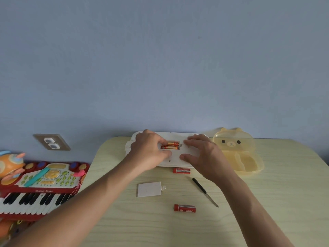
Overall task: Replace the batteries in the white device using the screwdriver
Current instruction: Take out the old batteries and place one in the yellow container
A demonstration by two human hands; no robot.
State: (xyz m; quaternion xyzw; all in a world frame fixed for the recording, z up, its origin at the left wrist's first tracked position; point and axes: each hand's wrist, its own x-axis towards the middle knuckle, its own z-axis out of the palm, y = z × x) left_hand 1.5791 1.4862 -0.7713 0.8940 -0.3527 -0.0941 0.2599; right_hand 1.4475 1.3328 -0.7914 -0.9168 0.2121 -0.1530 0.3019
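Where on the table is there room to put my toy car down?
The table is bare along its near edge, below the loose red battery, and on the right, in front of the yellow bear box. It is crowded mid-table: cover plate, screwdriver, white device, both hands.

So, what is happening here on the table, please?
A person is changing the batteries of a white device that lies face down at the far edge of the table. The left hand has its fingers at the open battery compartment, where two orange batteries sit, and the right hand steadies the device. The compartment cover, the screwdriver and two red batteries lie loose on the table, untouched.
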